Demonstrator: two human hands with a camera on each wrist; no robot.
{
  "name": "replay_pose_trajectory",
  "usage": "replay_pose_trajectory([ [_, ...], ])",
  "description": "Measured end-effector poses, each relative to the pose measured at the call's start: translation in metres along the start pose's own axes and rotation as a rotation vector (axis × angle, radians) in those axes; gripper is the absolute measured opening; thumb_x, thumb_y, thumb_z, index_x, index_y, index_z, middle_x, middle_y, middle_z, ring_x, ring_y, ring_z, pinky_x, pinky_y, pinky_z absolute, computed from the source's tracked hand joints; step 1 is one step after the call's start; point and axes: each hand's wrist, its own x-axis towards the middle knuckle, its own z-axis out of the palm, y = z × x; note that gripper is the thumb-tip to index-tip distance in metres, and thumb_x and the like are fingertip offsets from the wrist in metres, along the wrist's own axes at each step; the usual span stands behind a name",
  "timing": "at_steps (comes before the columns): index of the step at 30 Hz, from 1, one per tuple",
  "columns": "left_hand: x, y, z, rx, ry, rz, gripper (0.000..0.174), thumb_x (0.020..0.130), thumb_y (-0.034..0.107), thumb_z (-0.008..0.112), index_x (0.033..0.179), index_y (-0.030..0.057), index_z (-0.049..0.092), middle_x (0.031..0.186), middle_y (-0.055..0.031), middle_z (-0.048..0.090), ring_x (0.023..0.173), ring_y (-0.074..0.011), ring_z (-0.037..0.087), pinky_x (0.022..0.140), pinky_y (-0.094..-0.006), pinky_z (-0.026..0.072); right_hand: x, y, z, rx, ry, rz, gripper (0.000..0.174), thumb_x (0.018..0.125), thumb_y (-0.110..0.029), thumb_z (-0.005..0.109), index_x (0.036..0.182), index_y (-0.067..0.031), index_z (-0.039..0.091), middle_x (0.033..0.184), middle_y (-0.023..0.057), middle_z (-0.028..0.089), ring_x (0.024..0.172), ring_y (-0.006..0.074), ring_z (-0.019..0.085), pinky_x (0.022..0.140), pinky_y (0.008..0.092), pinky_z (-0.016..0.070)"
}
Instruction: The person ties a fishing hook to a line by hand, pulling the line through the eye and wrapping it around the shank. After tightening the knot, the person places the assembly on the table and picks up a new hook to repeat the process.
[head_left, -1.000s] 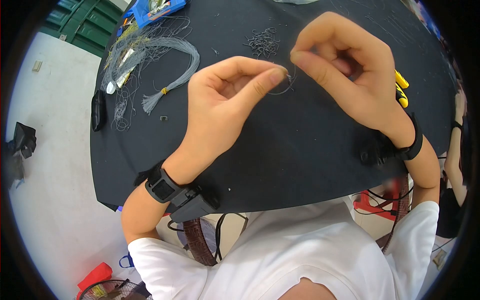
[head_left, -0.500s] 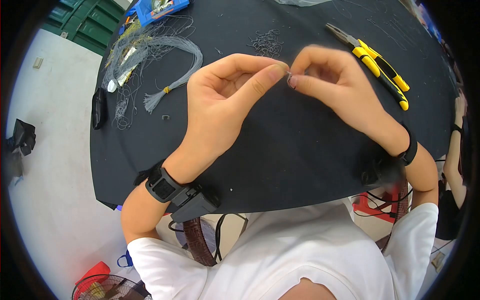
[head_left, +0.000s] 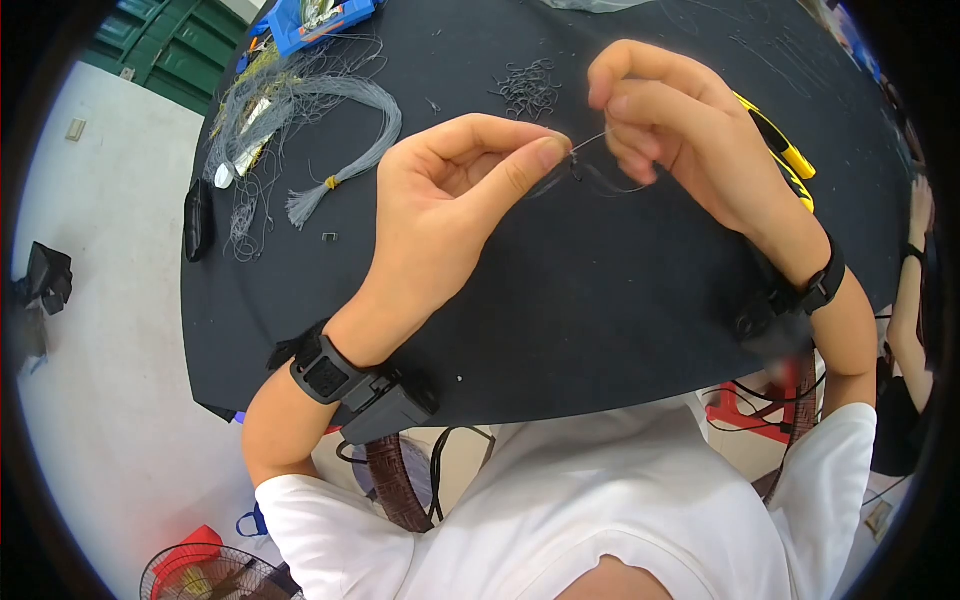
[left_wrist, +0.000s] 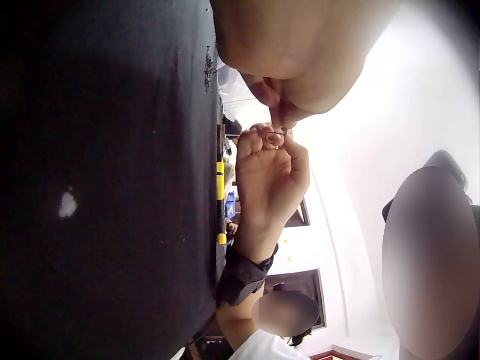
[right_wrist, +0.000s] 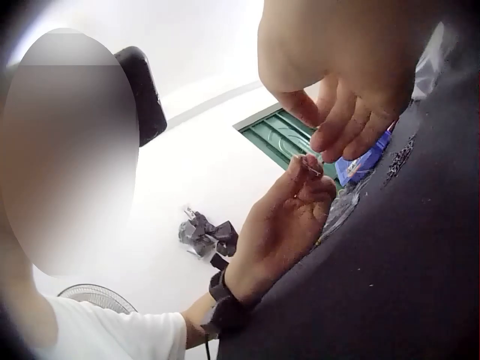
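While the left hand (head_left: 440, 215) is pinching a small dark fishing hook (head_left: 576, 171) and a fine fishing line (head_left: 589, 143) between its thumb and index finger, the right hand (head_left: 690, 140) is hovering just beside those fingertips with its own fingers bent. A straight stretch of the line is running from the left fingertips towards the right fingers, and looser loops are hanging below; I cannot tell whether the right hand is gripping the line, the contact being too small to make out. The hook is hanging just under the left thumb tip, above the black-covered table (head_left: 520, 330) and nearer the person's body than a loose pile of dark fishing hooks (head_left: 530, 90). From the right wrist, the right fingers are showing loosely curved above the pinching left hand.

Over on the left, a hank of grey fishing line (head_left: 377, 105) is lying in a curve, a yellow tie (head_left: 331, 182) circling it near one end, and tangled strands (head_left: 243, 205) are spreading beside it. A blue box (head_left: 320, 28) is sitting beyond the tangle, and a black case (head_left: 198, 220) is resting by the table's left edge. On the right, yellow-and-black pliers (head_left: 793, 160) are lying partly hidden behind the right hand. The person is wearing a white T-shirt (head_left: 620, 490).
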Motion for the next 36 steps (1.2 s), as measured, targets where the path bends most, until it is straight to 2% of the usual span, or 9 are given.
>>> replay_pose_trajectory([
  [2, 0.0, 0.0, 0.0, 0.009, 0.006, 0.003, 0.013, 0.082, 0.005, 0.059, 0.093, -0.0029, 0.062, 0.091, -0.0101, 0.064, 0.088, -0.0133, 0.059, 0.082, -0.0234, 0.0429, -0.002, -0.005, -0.002, -0.172, -0.002, 0.048, 0.01, 0.083, -0.014, 0.05, 0.081, -0.005, 0.054, 0.07, -0.0009, 0.05, 0.065, 0.0049, 0.047, 0.061, 0.0189, 0.0394],
  [5, 0.0, -0.002, -0.001, 0.017, 0.016, 0.018, 0.014, 0.082, 0.005, 0.059, 0.093, -0.0028, 0.062, 0.091, -0.0099, 0.064, 0.087, -0.0128, 0.059, 0.081, -0.023, 0.0428, -0.001, 0.004, 0.007, -0.384, 0.065, -0.172, 0.009, 0.081, -0.012, 0.051, 0.079, -0.0043, 0.055, 0.064, -0.0043, 0.044, 0.059, 0.0018, 0.041, 0.053, 0.0172, 0.0328],
  [11, 0.001, -0.002, -0.001, 0.046, 0.059, 0.021, 0.014, 0.083, 0.005, 0.059, 0.094, -0.0028, 0.062, 0.092, -0.0093, 0.064, 0.087, -0.0116, 0.058, 0.081, -0.0226, 0.0428, -0.012, -0.006, 0.015, -0.558, 0.013, -0.182, 0.001, 0.077, -0.004, 0.055, 0.077, -0.0034, 0.055, 0.056, -0.0072, 0.041, 0.051, -0.0015, 0.033, 0.047, 0.0166, 0.0237],
  [14, 0.001, -0.003, -0.002, 0.036, 0.063, 0.008, 0.014, 0.083, 0.005, 0.059, 0.094, -0.0026, 0.062, 0.092, -0.0094, 0.064, 0.087, -0.0115, 0.058, 0.081, -0.0227, 0.0424, -0.013, 0.0, 0.024, -0.535, 0.033, -0.266, 0.002, 0.075, -0.003, 0.056, 0.077, -0.0033, 0.055, 0.054, -0.0075, 0.038, 0.048, -0.001, 0.03, 0.045, 0.0167, 0.0227],
  [18, 0.002, -0.004, -0.003, -0.001, 0.069, 0.024, 0.014, 0.083, 0.005, 0.058, 0.094, -0.0023, 0.062, 0.093, -0.0099, 0.063, 0.088, -0.0118, 0.058, 0.081, -0.0231, 0.0419, -0.012, 0.013, 0.028, -0.248, 0.007, -0.101, 0.009, 0.077, -0.01, 0.057, 0.073, -0.002, 0.054, 0.055, -0.0031, 0.046, 0.049, 0.002, 0.04, 0.045, 0.0186, 0.0306],
  [24, 0.0, -0.003, -0.002, -0.045, 0.025, 0.025, 0.013, 0.083, 0.006, 0.058, 0.093, -0.0023, 0.062, 0.093, -0.0102, 0.063, 0.089, -0.0124, 0.058, 0.082, -0.0232, 0.0418, -0.007, 0.01, 0.023, -0.22, 0.025, 0.106, 0.014, 0.081, -0.017, 0.059, 0.079, -0.0029, 0.057, 0.061, -0.0024, 0.052, 0.055, 0.0025, 0.045, 0.049, 0.0182, 0.0348],
  [30, 0.0, -0.001, -0.001, -0.001, 0.012, 0.008, 0.014, 0.083, 0.006, 0.059, 0.093, -0.0029, 0.062, 0.092, -0.0101, 0.064, 0.088, -0.013, 0.058, 0.082, -0.0233, 0.0426, -0.005, 0.005, 0.013, -0.312, 0.179, -0.048, 0.017, 0.08, -0.019, 0.06, 0.083, -0.0022, 0.059, 0.065, -0.0024, 0.054, 0.059, 0.0019, 0.046, 0.053, 0.0171, 0.0355],
  [33, 0.001, -0.002, -0.002, 0.043, 0.028, -0.003, 0.014, 0.083, 0.006, 0.059, 0.093, -0.003, 0.062, 0.091, -0.01, 0.064, 0.088, -0.0131, 0.058, 0.082, -0.0234, 0.0428, -0.007, 0.004, 0.014, -0.315, 0.234, -0.15, 0.011, 0.081, -0.016, 0.06, 0.082, -0.0046, 0.059, 0.058, -0.0072, 0.043, 0.051, 0.0001, 0.034, 0.047, 0.0172, 0.0251],
  [36, 0.001, -0.002, -0.002, 0.065, 0.047, -0.007, 0.014, 0.083, 0.006, 0.059, 0.093, -0.0031, 0.062, 0.091, -0.0096, 0.064, 0.088, -0.0127, 0.058, 0.082, -0.0232, 0.0426, -0.009, 0.003, 0.019, -0.305, 0.203, -0.191, 0.006, 0.08, -0.01, 0.059, 0.08, -0.0046, 0.058, 0.051, -0.0095, 0.034, 0.046, -0.0008, 0.027, 0.044, 0.0167, 0.0208],
])
